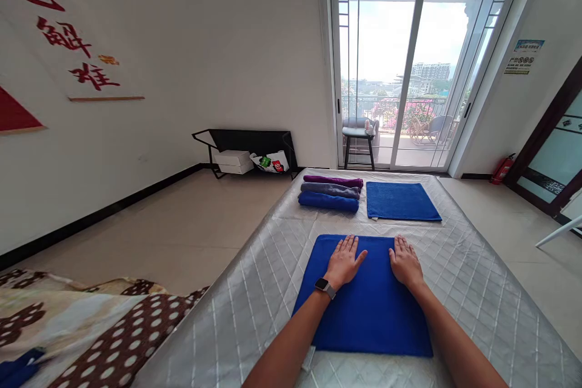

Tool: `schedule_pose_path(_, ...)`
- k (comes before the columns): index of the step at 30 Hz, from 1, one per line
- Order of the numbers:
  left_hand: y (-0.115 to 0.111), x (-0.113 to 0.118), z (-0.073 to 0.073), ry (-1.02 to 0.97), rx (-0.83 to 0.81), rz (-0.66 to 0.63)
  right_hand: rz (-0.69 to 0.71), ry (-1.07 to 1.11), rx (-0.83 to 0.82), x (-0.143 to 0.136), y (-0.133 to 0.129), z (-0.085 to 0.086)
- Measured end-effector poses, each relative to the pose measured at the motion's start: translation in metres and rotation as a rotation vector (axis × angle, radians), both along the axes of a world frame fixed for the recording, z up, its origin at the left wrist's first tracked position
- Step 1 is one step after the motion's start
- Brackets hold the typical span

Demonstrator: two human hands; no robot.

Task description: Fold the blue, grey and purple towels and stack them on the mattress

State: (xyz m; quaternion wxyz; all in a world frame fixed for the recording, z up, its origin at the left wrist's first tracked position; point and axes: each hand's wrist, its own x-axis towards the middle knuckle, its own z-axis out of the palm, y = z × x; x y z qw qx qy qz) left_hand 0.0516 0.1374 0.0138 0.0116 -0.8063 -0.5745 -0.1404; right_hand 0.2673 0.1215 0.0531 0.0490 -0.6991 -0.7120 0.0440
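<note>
A blue towel (pixel 370 309) lies spread flat on the silver quilted mattress (pixel 245 291) in front of me. My left hand (pixel 344 262) rests palm down near its far edge, fingers stretched out and thumb apart; a watch is on that wrist. On the towel's far right corner lies my right hand (pixel 405 260), also flat with fingers extended. Beyond them, another blue towel (pixel 402 200) lies flat at the right. Beside it to the left are three rolled towels, one purple (pixel 334 181), one grey (pixel 331 190) and one blue (pixel 328 201).
A patterned blanket (pixel 131 339) lies at the lower left. Against the far wall stands a black rack (pixel 254 140) with white boxes (pixel 234 160) and a bag. Past the mattress are a sliding glass door (pixel 409 73), a stool (pixel 358 133) and a fire extinguisher (pixel 502 168).
</note>
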Motion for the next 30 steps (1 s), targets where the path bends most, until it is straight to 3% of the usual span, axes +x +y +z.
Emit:
schedule_pose_path(4,0.0,-0.076,-0.003,0.016,-0.052,0.222,0.001,0.013,0.015,0.001,0.0,-0.003)
schedule_pose_path(8,-0.002,-0.102,-0.007,0.024,-0.06,0.286,-0.008,0.008,0.012,0.0,0.001,0.001)
schedule_pose_path(15,-0.004,-0.095,-0.005,-0.003,-0.038,0.276,-0.006,-0.021,-0.009,-0.002,-0.013,0.013)
schedule_pose_path(21,-0.005,-0.096,-0.007,-0.02,-0.031,0.267,0.032,0.006,-0.049,0.0,-0.039,0.002)
schedule_pose_path(25,-0.008,-0.096,0.005,0.027,-0.005,0.277,0.032,0.01,-0.011,-0.002,-0.044,-0.005)
schedule_pose_path(28,-0.014,-0.075,0.02,0.048,0.06,0.228,0.03,0.019,-0.003,-0.003,-0.044,-0.004)
schedule_pose_path(30,-0.02,-0.045,0.027,0.028,0.079,0.13,0.031,0.021,-0.003,-0.004,-0.044,-0.003)
